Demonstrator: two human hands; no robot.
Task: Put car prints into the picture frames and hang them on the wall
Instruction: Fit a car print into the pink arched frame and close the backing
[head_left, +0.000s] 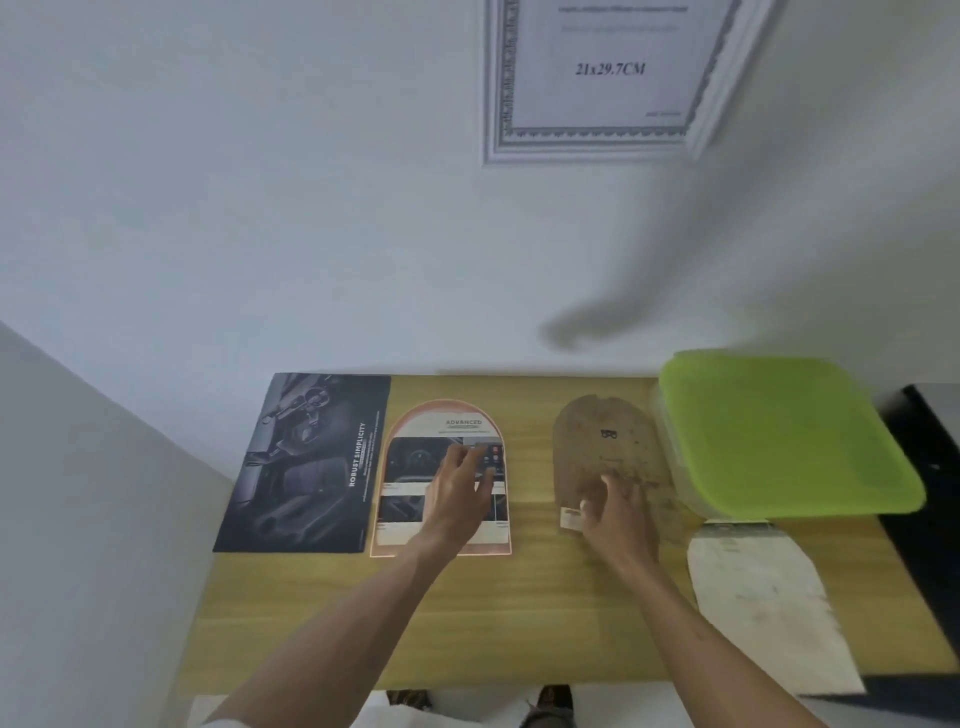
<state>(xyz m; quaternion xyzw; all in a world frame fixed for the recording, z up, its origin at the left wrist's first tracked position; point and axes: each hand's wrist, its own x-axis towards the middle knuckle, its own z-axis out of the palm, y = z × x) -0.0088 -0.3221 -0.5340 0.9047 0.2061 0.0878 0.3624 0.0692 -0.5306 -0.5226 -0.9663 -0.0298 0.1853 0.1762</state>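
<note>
An arch-shaped frame (415, 431) lies face down on the wooden table (530, 613), with a car print in it headed "ADVANCED". My left hand (460, 491) rests on this print with its fingers spread. To the right lies the arch-shaped brown backing board (597, 431). My right hand (615, 506) is on its lower part, fingers curled at a small white tab (570, 518) on the lower left corner. A dark rectangular car print (306, 467) lies at the table's left. A white rectangular frame (597, 140) hangs on the wall above, with a "21x29.7CM" insert.
A clear box with a green lid (779, 431) stands at the back right of the table. A whitish arch-shaped sheet (763, 597) lies at the front right. A dark object (930, 467) borders the table's right edge. The white wall (260, 208) runs behind and to the left.
</note>
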